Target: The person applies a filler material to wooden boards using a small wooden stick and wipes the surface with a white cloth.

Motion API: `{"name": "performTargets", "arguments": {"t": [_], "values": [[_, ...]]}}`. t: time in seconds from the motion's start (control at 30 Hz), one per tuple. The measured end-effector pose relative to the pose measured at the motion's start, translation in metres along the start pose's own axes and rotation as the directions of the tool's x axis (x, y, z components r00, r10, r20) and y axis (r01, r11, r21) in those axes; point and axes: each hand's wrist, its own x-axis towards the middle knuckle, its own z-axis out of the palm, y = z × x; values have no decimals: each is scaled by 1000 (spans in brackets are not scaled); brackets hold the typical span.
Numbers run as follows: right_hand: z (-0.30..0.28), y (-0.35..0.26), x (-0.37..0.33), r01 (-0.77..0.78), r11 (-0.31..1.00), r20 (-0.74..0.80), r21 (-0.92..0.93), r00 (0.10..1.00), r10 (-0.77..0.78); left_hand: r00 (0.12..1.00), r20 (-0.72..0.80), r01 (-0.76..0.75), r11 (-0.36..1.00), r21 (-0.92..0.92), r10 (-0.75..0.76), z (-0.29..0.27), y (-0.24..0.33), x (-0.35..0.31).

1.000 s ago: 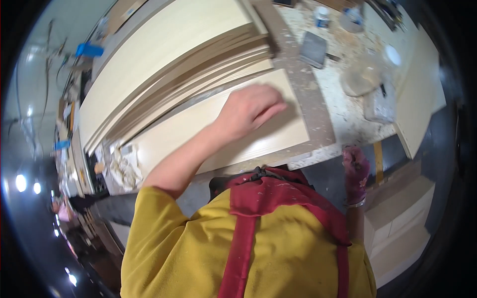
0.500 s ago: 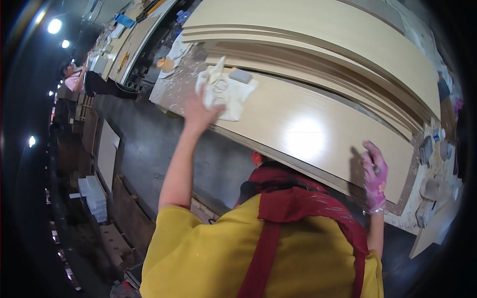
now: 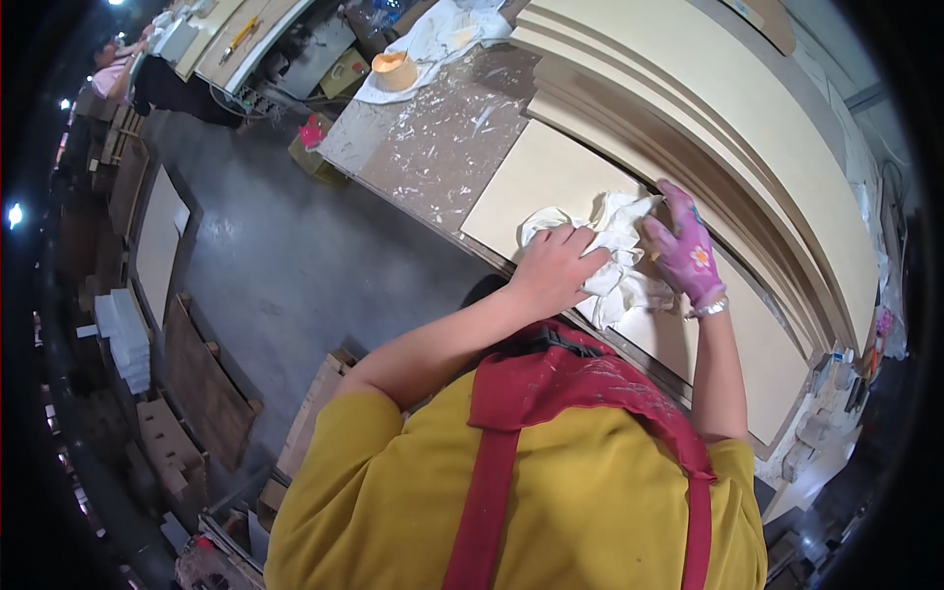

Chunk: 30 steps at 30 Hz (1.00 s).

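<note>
A crumpled white cloth (image 3: pixel 621 241) lies bunched on a pale, flat board (image 3: pixel 556 162) in front of me. My bare left hand (image 3: pixel 559 267) is closed on the cloth's left side, its fingers curled into the folds. At the cloth's right edge is my right hand (image 3: pixel 691 251), in a pink flowered glove. Its fingers are stretched forward with the thumb apart, and I see nothing held in it. The grey block seen on the cloth earlier does not show now; I cannot tell where it is.
More pale boards (image 3: pixel 678 74) are stacked behind the board. At the bench's far left corner, an orange-rimmed tub (image 3: pixel 394 71) stands on a white sheet (image 3: pixel 442 44). Small items (image 3: pixel 821 423) crowd the right end. A person (image 3: pixel 113 74) works at another bench, far left.
My left hand has moved right along the board and now grips the cloth, which has shifted and bunched up. My right hand has come in from the right to the cloth. The view has turned.
</note>
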Motion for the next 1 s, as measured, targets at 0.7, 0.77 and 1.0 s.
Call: {"name": "performTargets", "arguments": {"t": [0.7, 0.77, 1.0], "values": [[8, 78, -59, 44, 978, -207, 205, 978, 0, 983, 110, 170, 961, -219, -149, -59, -12, 41], [12, 90, -64, 32, 848, -259, 530, 958, 126, 959, 201, 245, 940, -235, -200, -71, -29, 54], [-27, 84, -70, -22, 286, -159, 958, 789, 593, 967, -98, 245, 962, 122, -234, -47, -162, 113]]}}
